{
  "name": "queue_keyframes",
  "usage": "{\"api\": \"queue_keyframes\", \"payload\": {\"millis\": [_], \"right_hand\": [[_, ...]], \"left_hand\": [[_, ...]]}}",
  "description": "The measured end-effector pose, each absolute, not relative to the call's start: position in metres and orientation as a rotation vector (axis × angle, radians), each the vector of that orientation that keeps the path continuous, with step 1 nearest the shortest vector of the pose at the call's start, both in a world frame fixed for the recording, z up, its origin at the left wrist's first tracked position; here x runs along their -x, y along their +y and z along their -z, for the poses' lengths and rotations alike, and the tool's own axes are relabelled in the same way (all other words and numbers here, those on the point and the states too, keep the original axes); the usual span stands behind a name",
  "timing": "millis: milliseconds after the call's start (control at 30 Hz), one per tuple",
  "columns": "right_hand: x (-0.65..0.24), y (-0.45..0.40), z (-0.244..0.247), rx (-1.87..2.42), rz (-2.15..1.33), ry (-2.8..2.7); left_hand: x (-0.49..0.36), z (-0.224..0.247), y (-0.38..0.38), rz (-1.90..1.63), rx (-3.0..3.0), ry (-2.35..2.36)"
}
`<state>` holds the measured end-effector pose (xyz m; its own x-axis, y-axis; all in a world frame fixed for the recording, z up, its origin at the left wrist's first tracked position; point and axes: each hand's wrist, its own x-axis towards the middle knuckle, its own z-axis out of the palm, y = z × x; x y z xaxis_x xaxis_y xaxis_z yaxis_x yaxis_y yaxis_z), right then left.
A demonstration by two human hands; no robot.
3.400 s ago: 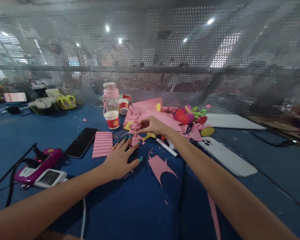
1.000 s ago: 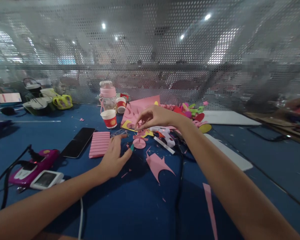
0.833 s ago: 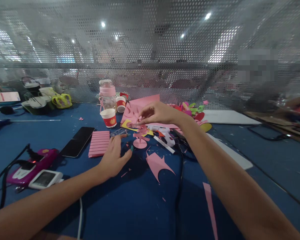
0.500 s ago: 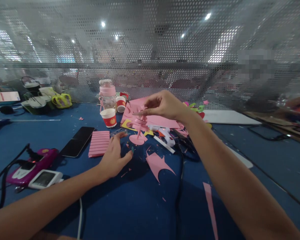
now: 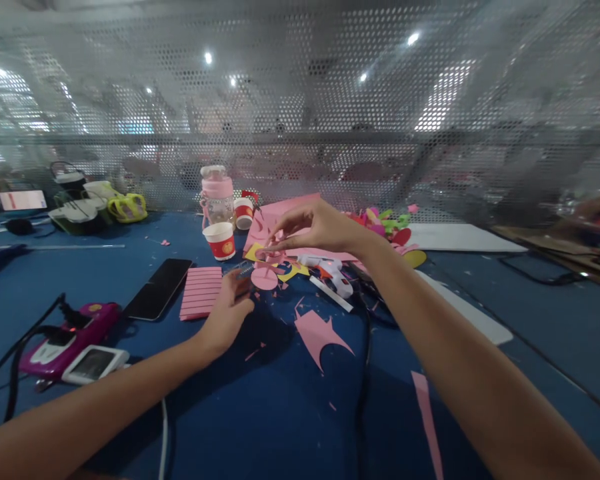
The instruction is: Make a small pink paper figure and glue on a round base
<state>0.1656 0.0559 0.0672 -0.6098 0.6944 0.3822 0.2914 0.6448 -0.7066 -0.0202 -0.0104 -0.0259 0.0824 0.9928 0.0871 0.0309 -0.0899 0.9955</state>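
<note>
My right hand (image 5: 317, 230) pinches a pink craft piece (image 5: 265, 278) from above, thumb and fingertips together at its top. The piece looks cut from foam or paper, with a flat round disc at its lower end; its upper part is partly hidden by the fingers. Just to the left and nearer, my left hand (image 5: 225, 313) hovers low over the table, fingers bent and thumb apart, with nothing visible in it. It lies beside a pink pad with dark stripes (image 5: 199, 292). A white glue gun (image 5: 330, 270) rests right of the craft piece.
A paper cup (image 5: 221, 243) and a bottle (image 5: 217, 197) stand behind the hands. A phone (image 5: 157, 289) and a purple power strip (image 5: 75, 337) lie left. Pink scrap (image 5: 317, 331), a black cable (image 5: 364, 373) and a white stick (image 5: 331, 294) are at right. A perforated metal screen (image 5: 290, 107) rises behind.
My right hand has moved slightly left and down with the pink craft piece, which has tilted. My left hand's fingers have bent more, with the thumb drawn in.
</note>
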Motion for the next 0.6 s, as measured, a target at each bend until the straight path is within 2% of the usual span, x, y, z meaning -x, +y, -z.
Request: {"api": "queue_keyframes", "payload": {"millis": [200,600], "right_hand": [[-0.1656,0.05,-0.0729,0.766,-0.762,-2.215],[-0.1646,0.0491,-0.0715,0.769,-0.722,-2.259]], "left_hand": [[0.0127,0.0169,-0.0085,-1.207,-0.654,0.97],[0.0124,0.0147,-0.0043,-1.094,-0.548,0.966]]}}
